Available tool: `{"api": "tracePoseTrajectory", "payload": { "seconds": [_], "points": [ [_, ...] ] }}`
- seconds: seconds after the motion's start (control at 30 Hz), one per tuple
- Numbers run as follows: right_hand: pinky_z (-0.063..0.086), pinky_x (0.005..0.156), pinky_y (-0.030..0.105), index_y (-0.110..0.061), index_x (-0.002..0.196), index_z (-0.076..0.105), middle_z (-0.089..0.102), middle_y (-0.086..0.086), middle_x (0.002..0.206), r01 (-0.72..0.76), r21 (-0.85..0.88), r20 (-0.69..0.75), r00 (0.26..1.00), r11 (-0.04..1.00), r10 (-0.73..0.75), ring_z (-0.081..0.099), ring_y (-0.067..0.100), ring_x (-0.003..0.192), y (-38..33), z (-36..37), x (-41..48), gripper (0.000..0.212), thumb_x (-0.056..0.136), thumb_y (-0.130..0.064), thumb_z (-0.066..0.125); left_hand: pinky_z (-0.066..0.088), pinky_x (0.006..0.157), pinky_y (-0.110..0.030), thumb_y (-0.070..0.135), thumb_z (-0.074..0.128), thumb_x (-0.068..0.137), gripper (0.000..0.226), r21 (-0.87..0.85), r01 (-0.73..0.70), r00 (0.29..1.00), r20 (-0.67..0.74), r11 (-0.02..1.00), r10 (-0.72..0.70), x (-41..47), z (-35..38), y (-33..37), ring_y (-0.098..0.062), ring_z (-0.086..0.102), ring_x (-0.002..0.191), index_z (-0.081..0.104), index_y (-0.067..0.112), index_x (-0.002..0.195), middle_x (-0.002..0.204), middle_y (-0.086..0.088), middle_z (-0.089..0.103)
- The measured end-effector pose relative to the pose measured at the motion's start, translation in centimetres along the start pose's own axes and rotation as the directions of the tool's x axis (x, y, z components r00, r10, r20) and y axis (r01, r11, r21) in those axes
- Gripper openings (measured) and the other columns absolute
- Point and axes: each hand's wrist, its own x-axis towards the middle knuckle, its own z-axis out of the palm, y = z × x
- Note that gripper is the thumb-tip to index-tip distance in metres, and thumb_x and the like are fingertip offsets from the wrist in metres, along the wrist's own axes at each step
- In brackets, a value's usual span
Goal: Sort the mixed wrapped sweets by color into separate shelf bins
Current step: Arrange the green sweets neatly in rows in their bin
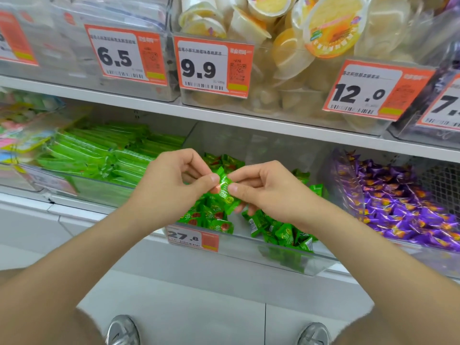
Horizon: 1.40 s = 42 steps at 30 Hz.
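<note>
A green wrapped sweet is held between both hands above the middle clear bin. My left hand pinches its left side with thumb and forefinger. From the right, my right hand pinches the other side of the same sweet. Below them the middle bin holds a heap of green wrapped sweets, some with red marks. The bin to the right holds purple wrapped sweets. Long green packets fill the bin to the left.
An upper shelf carries clear bins of yellow jelly cups and price tags reading 6.5, 9.9 and 12.0. A 27.8 tag hangs on the middle bin's front. Pastel packets lie far left.
</note>
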Motion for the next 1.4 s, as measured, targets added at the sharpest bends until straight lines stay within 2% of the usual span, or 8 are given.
{"api": "tracePoseTrajectory", "payload": {
  "seconds": [0.07, 0.17, 0.37, 0.5, 0.63, 0.9, 1.13, 1.4],
  "points": [
    [0.054, 0.077, 0.026, -0.027, 0.121, 0.076, 0.078, -0.001, 0.088, 0.093, -0.424, -0.012, 0.994, 0.901, -0.108, 0.072, 0.011, 0.075, 0.8, 0.4, 0.5, 0.024, 0.098, -0.033, 0.073, 0.047, 0.066, -0.012, 0.024, 0.079, 0.089, 0.013, 0.275, -0.126, 0.991, -0.002, 0.953, 0.131, -0.3, -0.5, -0.7, -0.002, 0.068, 0.078, 0.068, 0.029, 0.083, 0.075, 0.013, 0.071],
    [0.049, 0.083, 0.025, -0.03, 0.116, 0.078, 0.075, -0.009, 0.086, 0.131, -0.632, 0.104, 0.991, 0.764, -0.084, 0.063, 0.004, 0.075, 1.4, 1.0, 1.0, 0.025, 0.092, -0.036, 0.078, 0.043, 0.067, -0.008, 0.022, 0.076, 0.089, 0.015, 0.386, -0.208, 0.978, 0.057, 0.899, 0.202, -0.6, -1.1, -1.5, 0.001, 0.066, 0.08, 0.067, 0.035, 0.085, 0.078, 0.022, 0.068],
    [0.056, 0.063, 0.017, -0.017, 0.104, 0.077, 0.077, -0.002, 0.085, 0.097, -0.648, 0.269, 0.957, 0.756, 0.109, 0.072, 0.003, 0.059, 1.7, 1.6, 2.4, 0.024, 0.082, -0.015, 0.088, 0.051, 0.07, -0.024, 0.021, 0.071, 0.092, 0.014, 0.459, -0.305, 0.951, 0.195, 0.834, 0.241, -0.6, -1.6, -2.1, -0.001, 0.065, 0.078, 0.071, 0.035, 0.093, 0.089, 0.022, 0.064],
    [0.062, 0.059, 0.031, -0.018, 0.086, 0.076, 0.075, 0.003, 0.066, 0.115, -0.634, 0.326, 0.937, 0.764, 0.129, 0.071, 0.01, 0.051, 1.1, 2.2, 2.9, 0.016, 0.079, -0.005, 0.081, 0.043, 0.067, -0.014, 0.023, 0.07, 0.093, 0.01, 0.481, -0.359, 0.929, 0.27, 0.8, 0.255, -0.6, -1.2, -2.4, 0.0, 0.063, 0.073, 0.072, 0.034, 0.095, 0.085, 0.019, 0.062],
    [0.063, 0.063, 0.036, -0.024, 0.083, 0.077, 0.068, -0.001, 0.055, 0.221, -0.705, 0.363, 0.929, 0.673, 0.074, 0.063, -0.007, 0.056, 1.8, 3.4, 3.6, 0.024, 0.072, -0.004, 0.068, 0.052, 0.068, -0.028, 0.028, 0.066, 0.094, 0.009, 0.486, -0.375, 0.916, 0.323, 0.789, 0.237, -0.7, -0.7, -2.5, 0.0, 0.062, 0.073, 0.072, 0.034, 0.097, 0.083, 0.021, 0.065],
    [0.066, 0.063, 0.038, -0.013, 0.108, 0.073, 0.078, 0.008, 0.076, 0.015, -0.492, 0.338, 0.925, 0.87, 0.175, 0.078, 0.022, 0.066, 0.9, 0.3, 3.2, 0.011, 0.097, -0.015, 0.073, 0.057, 0.077, -0.036, 0.03, 0.059, 0.1, 0.017, 0.509, -0.379, 0.897, 0.408, 0.773, 0.171, -0.8, -0.4, -3.0, 0.0, 0.064, 0.084, 0.072, 0.035, 0.109, 0.094, 0.02, 0.069],
    [0.057, 0.081, 0.029, -0.024, 0.088, 0.079, 0.073, -0.012, 0.071, 0.075, -0.813, 0.199, 0.968, 0.578, 0.154, 0.062, -0.004, 0.071, 2.7, -4.3, 2.0, 0.025, 0.076, -0.044, 0.089, 0.058, 0.076, -0.036, 0.033, 0.056, 0.102, 0.017, 0.515, -0.387, 0.889, 0.428, 0.764, 0.162, -0.8, 0.3, -2.9, 0.001, 0.064, 0.085, 0.071, 0.037, 0.109, 0.098, 0.02, 0.07],
    [0.054, 0.076, 0.026, -0.025, 0.095, 0.081, 0.072, -0.015, 0.077, 0.106, -0.834, 0.266, 0.937, 0.542, 0.226, 0.063, -0.004, 0.078, 3.8, -5.2, 1.6, 0.012, 0.084, -0.023, 0.084, 0.057, 0.072, -0.037, 0.038, 0.057, 0.099, 0.014, 0.506, -0.402, 0.879, 0.446, 0.763, 0.168, -0.5, 1.9, -2.6, 0.0, 0.063, 0.08, 0.069, 0.039, 0.106, 0.088, 0.021, 0.067]
  ]
}}
